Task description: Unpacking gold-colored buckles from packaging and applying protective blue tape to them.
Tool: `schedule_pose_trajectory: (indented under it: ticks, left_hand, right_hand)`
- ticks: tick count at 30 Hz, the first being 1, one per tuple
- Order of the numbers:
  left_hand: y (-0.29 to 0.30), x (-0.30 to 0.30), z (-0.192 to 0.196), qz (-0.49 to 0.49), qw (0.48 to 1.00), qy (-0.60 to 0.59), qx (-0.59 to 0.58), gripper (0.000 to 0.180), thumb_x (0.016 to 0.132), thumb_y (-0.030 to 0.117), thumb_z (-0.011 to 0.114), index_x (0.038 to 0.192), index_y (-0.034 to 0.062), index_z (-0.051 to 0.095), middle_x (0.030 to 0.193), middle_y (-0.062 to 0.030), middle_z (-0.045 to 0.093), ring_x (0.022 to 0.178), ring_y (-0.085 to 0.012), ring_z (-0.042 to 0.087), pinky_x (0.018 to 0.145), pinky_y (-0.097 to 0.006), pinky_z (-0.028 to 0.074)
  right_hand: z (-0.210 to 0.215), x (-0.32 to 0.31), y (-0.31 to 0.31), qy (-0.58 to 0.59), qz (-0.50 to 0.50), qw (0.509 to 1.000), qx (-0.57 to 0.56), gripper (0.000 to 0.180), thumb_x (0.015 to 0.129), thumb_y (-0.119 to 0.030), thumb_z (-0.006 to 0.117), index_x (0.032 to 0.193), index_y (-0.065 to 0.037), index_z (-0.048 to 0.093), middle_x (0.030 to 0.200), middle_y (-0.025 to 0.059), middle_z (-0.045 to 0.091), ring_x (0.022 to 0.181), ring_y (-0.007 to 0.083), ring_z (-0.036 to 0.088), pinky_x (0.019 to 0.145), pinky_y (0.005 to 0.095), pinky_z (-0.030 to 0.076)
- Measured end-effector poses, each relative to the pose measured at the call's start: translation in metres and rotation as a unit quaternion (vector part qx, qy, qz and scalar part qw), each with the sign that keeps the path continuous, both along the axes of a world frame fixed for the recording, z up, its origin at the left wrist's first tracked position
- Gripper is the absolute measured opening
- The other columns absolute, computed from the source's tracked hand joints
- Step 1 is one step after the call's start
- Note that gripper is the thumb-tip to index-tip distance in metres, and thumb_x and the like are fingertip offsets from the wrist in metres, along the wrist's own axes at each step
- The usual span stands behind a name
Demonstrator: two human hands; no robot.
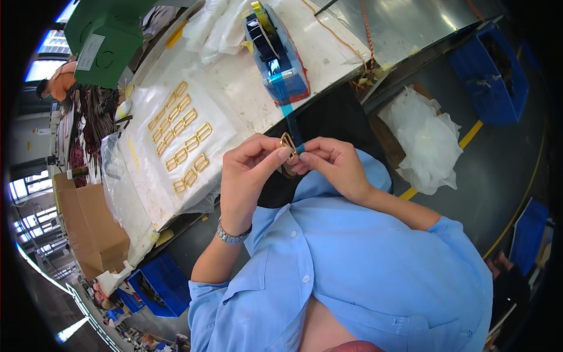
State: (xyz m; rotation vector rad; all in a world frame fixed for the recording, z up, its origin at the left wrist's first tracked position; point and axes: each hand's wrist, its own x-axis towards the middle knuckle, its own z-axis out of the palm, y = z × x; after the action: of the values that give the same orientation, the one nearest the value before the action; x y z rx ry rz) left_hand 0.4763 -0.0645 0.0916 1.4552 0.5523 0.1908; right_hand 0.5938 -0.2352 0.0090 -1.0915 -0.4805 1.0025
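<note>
My left hand (251,169) is closed on a gold metal buckle (287,142), pinching it between thumb and fingertips in front of my chest. Beside it, the fingers of my right hand (339,167) pinch the end of a strip of blue tape (292,122) against the buckle's side. That strip runs from a blue tape dispenser (275,56) at the table's front edge down to my fingers. To the left, several gold buckles (177,132) lie in rows on a white plastic sheet (220,132). My fingers partly hide the held buckle.
White plastic film (216,26) lies behind the dispenser on the worktable (325,44). A green machine (108,41) stands far left, above an open cardboard box (94,226). On the right are a carton with crumpled white plastic (425,141) and a blue bin (489,73).
</note>
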Motion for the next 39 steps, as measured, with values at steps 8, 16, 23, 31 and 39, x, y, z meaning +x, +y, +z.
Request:
schedule_pose_trajectory:
  ticks: [8,16,23,31,39]
  left_hand:
    - [-0.008,0.001,0.0,-0.005,1.0,0.008,0.005,0.011,0.1,0.005,0.078,0.105,-0.0046,0.079,0.101,-0.0034,0.074,0.093,-0.0086,0.07,0.086,-0.024,0.055]
    - [-0.008,0.006,-0.006,0.0,1.0,0.02,-0.003,0.011,0.1,0.007,0.078,0.104,-0.0034,0.079,0.097,-0.0022,0.075,0.089,-0.0069,0.067,0.082,-0.023,0.053]
    - [0.001,0.011,-0.02,-0.014,0.998,0.056,-0.024,0.012,0.101,0.01,0.078,0.103,-0.0019,0.078,0.094,-0.0017,0.076,0.087,-0.0068,0.067,0.082,-0.023,0.052]
    - [0.009,0.014,-0.03,-0.016,0.997,0.063,-0.048,0.012,0.101,0.01,0.078,0.105,-0.0013,0.079,0.099,-0.0027,0.078,0.09,-0.0074,0.067,0.084,-0.023,0.052]
    - [0.008,0.013,-0.034,-0.003,0.996,0.054,-0.073,0.014,0.1,0.01,0.079,0.107,-0.0027,0.079,0.097,-0.0026,0.078,0.088,-0.0067,0.068,0.082,-0.023,0.053]
  right_hand:
    - [0.012,-0.002,-0.004,0.001,0.003,1.0,0.0,0.021,0.11,-0.007,0.062,0.126,0.005,0.071,0.111,0.011,0.079,0.102,0.016,0.077,0.092,0.03,0.062]
    - [0.012,-0.004,-0.002,-0.003,-0.004,1.0,-0.001,0.023,0.11,-0.007,0.062,0.128,0.006,0.07,0.111,0.0107,0.079,0.101,0.0151,0.077,0.092,0.0295,0.062]
    - [0.015,-0.006,-0.002,0.041,0.015,0.999,0.005,0.028,0.112,-0.007,0.058,0.134,0.009,0.064,0.115,0.0165,0.079,0.106,0.0205,0.078,0.094,0.033,0.063]
    - [0.007,0.002,0.001,0.212,0.033,0.976,0.032,0.034,0.118,-0.025,0.047,0.129,0.004,0.061,0.116,0.0254,0.077,0.109,0.033,0.079,0.099,0.0428,0.064]
    - [0.01,0.009,0.001,0.181,0.035,0.982,-0.037,0.026,0.115,-0.028,0.056,0.116,-0.003,0.064,0.106,0.0194,0.08,0.087,0.023,0.08,0.078,0.0339,0.066]
